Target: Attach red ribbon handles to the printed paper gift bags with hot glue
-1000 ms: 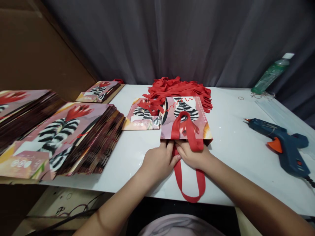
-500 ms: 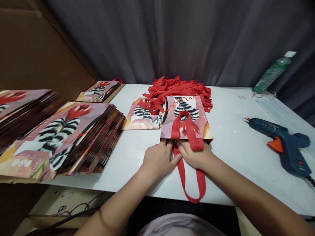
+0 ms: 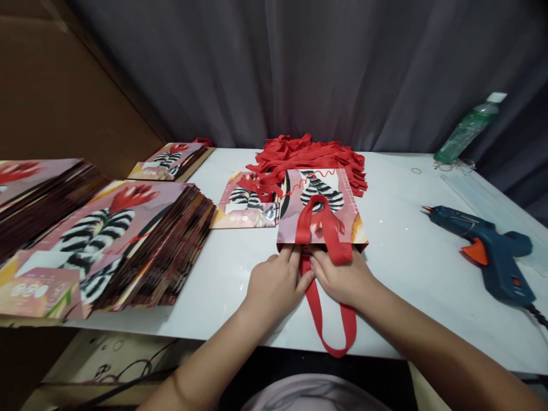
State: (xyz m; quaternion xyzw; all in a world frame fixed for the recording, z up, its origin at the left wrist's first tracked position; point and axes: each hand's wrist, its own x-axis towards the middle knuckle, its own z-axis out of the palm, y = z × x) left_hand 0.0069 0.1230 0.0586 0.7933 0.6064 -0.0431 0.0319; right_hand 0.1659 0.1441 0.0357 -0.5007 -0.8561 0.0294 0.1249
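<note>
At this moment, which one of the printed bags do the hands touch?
The rightmost bag, red strap looped over it: left hand and right hand are at its near edge. The other bags lie untouched to its left.

White table (image 3: 398, 297), grey curtain (image 3: 274, 68) behind. A printed paper bag (image 3: 323, 184), zebra and red flower upside down, lies with its opening toward the person. Left hand (image 3: 274, 282) and right hand (image 3: 340, 274) side by side at the opening, fingers reaching in; tips hidden, grip unclear. One red handle (image 3: 331, 228) folded back over the bag's face, its end across the right hand; a second red loop (image 3: 314, 302) trails toward the near edge, left thumb against it. Behind: heap of red straps (image 3: 312, 157). Just left: another printed bag (image 3: 246, 202), flat. Farther left: large bag stack (image 3: 124, 240), edges fanned. Right side: blue glue gun (image 3: 492, 248), orange trigger; green bottle (image 3: 466, 131) beyond.
</note>
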